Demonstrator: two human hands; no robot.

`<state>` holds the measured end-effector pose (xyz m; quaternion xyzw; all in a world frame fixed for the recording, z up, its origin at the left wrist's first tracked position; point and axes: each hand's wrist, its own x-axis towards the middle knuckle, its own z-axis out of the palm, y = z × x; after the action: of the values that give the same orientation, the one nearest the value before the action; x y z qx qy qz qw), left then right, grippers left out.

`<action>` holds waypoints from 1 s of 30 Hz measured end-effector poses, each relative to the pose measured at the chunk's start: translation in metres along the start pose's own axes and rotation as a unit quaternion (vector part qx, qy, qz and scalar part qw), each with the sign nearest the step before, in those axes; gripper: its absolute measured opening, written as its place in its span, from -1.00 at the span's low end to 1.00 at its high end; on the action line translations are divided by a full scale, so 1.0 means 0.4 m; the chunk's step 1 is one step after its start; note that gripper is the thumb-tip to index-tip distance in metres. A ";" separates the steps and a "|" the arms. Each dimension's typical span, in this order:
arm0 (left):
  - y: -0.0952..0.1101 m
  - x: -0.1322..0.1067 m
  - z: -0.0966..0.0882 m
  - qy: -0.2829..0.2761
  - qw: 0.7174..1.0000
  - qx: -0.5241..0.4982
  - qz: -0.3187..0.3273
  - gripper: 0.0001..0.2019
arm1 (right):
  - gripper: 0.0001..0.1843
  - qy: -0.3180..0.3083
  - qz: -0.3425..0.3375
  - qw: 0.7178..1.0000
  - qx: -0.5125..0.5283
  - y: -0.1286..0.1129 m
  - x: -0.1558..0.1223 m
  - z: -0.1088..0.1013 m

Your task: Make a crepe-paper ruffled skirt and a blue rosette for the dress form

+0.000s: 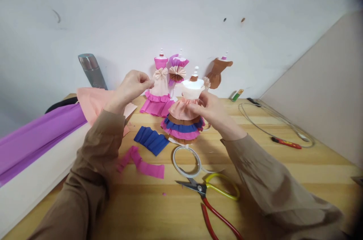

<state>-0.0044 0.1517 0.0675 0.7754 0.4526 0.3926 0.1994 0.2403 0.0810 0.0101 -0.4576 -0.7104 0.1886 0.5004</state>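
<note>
A miniature dress form [193, 85] stands at the middle of the table, dressed in crepe paper with a cream top, a peach overskirt and brown, blue and pink ruffles. My right hand [211, 111] grips its waist from the right, thumb on the peach paper and other fingers partly hidden behind. Raised to the left of it, my left hand [134, 87] has thumb and fingertips pinched together; anything between them is too small to make out. Below lie a blue crepe paper piece [151, 140], a pink strip [147, 165] and a roll of tape [174, 160].
Scissors [202, 189] with red and yellow handles lie in front. Paper-dressed forms [159, 85] stand along the wall. Purple crepe paper [45, 130] and peach paper [93, 104] fill the left side, near a grey bottle [93, 70]. A cable [255, 126] and red-yellow tool [286, 143] lie right.
</note>
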 end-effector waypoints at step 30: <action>0.046 -0.019 0.027 0.059 0.994 -0.077 0.047 -0.61 | -0.81 0.316 0.096 0.942 0.054 0.167 0.222 -0.147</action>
<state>0.0120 0.1363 0.0697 0.7538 0.3950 0.4799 0.2130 0.3157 0.1786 0.0347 -0.5315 -0.4574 0.1197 0.7028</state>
